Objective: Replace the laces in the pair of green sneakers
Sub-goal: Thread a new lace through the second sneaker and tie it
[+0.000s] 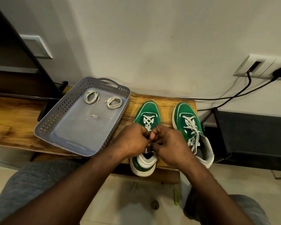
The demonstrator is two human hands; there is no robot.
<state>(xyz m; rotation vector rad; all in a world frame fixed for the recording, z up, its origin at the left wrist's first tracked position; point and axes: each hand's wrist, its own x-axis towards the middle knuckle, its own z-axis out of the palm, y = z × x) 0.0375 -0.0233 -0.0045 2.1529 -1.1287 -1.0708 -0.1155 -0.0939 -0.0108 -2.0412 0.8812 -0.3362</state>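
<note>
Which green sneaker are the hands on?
The sneaker beside the grey tray: both the left hand and right hand pinch at its laces. The other sneaker stands untouched.

Dim, soft indoor light; wide-angle bending at edges, slight blur.

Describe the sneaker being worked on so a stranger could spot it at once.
On the wooden bench against the wall, two green sneakers stand right of a grey perforated tray. It is the sneaker beside the tray, left hand and right hand at its laces; the other sneaker is untouched.
</note>
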